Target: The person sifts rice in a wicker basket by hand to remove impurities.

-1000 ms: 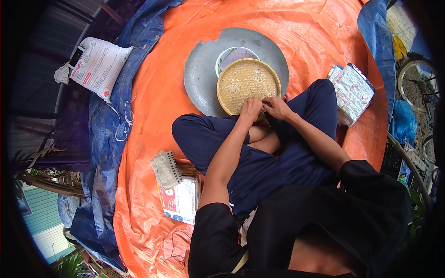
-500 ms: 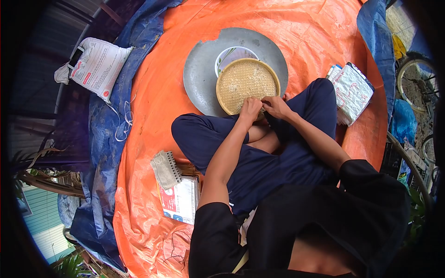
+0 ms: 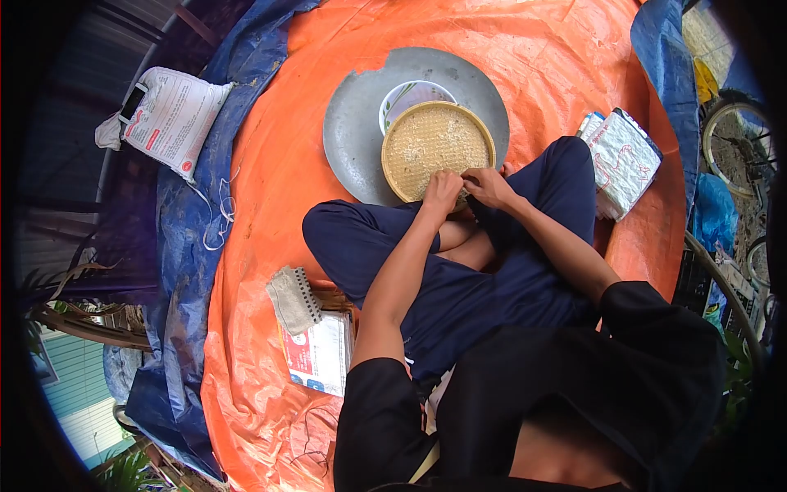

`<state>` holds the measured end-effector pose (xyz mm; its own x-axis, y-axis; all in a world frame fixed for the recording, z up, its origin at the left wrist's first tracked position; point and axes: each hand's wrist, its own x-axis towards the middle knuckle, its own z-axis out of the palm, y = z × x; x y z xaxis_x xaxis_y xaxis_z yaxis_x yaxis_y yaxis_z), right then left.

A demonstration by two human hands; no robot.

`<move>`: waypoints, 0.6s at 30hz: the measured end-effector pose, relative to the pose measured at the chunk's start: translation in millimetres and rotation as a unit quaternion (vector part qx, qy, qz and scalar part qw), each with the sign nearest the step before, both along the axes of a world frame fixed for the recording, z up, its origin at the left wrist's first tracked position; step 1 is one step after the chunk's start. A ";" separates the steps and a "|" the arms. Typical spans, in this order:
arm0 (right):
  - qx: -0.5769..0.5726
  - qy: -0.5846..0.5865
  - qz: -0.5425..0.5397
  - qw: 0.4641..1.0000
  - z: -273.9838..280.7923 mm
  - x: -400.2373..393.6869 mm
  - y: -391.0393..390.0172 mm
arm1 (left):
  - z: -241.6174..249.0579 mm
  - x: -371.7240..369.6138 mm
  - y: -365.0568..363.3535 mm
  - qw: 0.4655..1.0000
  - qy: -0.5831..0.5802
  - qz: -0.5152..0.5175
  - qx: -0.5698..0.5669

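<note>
Basket point(image 3: 438, 146), round, shallow, woven, tan, grain-flecked

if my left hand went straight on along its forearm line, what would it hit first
Probably the round woven tray: your left hand overlaps its near rim in view, and the forearm line runs on across it. Whether it would touch or pass just above is unclear here.
</note>
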<state>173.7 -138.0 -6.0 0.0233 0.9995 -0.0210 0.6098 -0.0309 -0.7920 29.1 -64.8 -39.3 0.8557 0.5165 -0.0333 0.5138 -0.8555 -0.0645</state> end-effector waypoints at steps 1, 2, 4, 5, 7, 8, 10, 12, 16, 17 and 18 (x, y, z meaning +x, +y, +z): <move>0.002 -0.001 0.001 1.000 -0.7 0.1 0.3 | 0.9 0.0 0.0 1.000 0.003 0.001 -0.002; 0.003 -0.002 0.003 1.000 -1.5 0.2 0.7 | 1.7 -0.3 -0.2 1.000 0.008 -0.001 0.001; 0.005 -0.002 0.004 1.000 -0.9 -0.1 0.8 | 8.9 -0.7 -1.8 1.000 0.018 -0.004 0.006; 0.006 -0.001 0.005 1.000 -0.5 0.2 0.6 | 12.5 -0.5 -3.1 1.000 0.020 -0.002 0.009; 0.003 -0.003 0.004 1.000 -1.2 0.6 0.7 | 17.9 0.3 -5.7 1.000 0.025 0.002 0.015; -0.001 -0.006 0.002 1.000 -1.6 0.8 1.3 | 20.7 0.9 -6.2 1.000 0.012 0.005 0.011; -0.007 -0.007 -0.001 1.000 -0.9 0.4 0.9 | 22.0 2.1 -7.4 1.000 -0.012 0.010 0.003; -0.011 -0.005 -0.002 1.000 1.2 0.4 0.2 | 22.9 3.0 -8.8 1.000 -0.006 0.017 0.003; 0.000 -0.007 -0.004 1.000 0.7 0.0 -0.3 | 23.0 3.2 -8.9 1.000 -0.006 0.023 0.005; 0.002 -0.008 -0.003 1.000 -1.1 0.0 0.0 | 22.7 3.5 -8.6 1.000 -0.004 0.022 0.006; 0.004 -0.010 -0.003 1.000 -1.2 -0.3 0.3 | 21.2 3.7 -8.5 1.000 -0.002 0.020 0.007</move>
